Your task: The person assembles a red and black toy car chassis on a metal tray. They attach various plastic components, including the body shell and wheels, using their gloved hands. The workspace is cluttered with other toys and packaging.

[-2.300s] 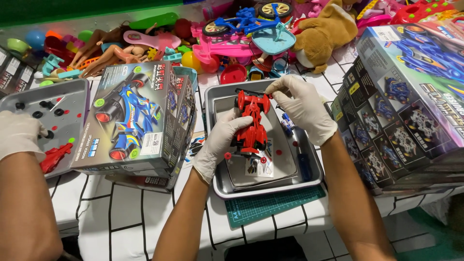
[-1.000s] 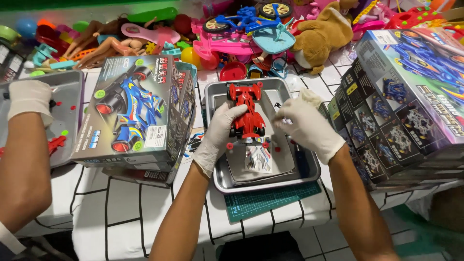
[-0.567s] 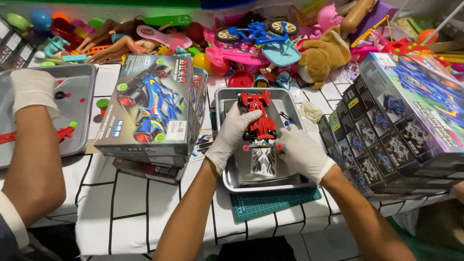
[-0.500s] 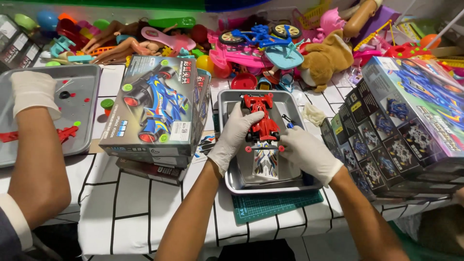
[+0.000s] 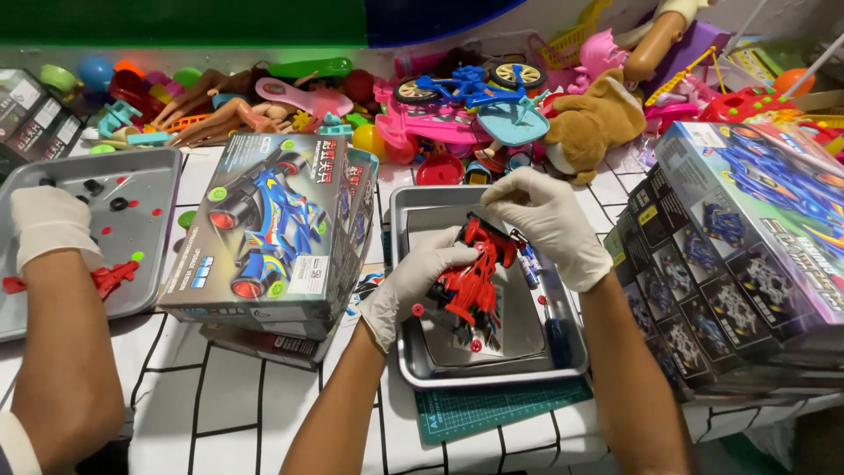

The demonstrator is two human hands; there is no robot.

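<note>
White cloth with a black grid covers the table [image 5: 220, 413], its near edge bare while a heap of bright plastic toys [image 5: 457, 105] crowds the far edge. Both gloved hands hold a red plastic toy race car [image 5: 470, 281] tilted over a shallow steel tray [image 5: 492, 374]: the left hand [image 5: 413, 281] grips its side, the right hand [image 5: 545, 220] pinches its front. Just left lies a stack of grey cardboard boxes picturing a blue car [image 5: 272, 237]; stacked dark boxes [image 5: 747, 255] close off the right. Another person's gloved hand [image 5: 48, 224] rests on a second grey tray [image 5: 132, 264] far left.
</note>
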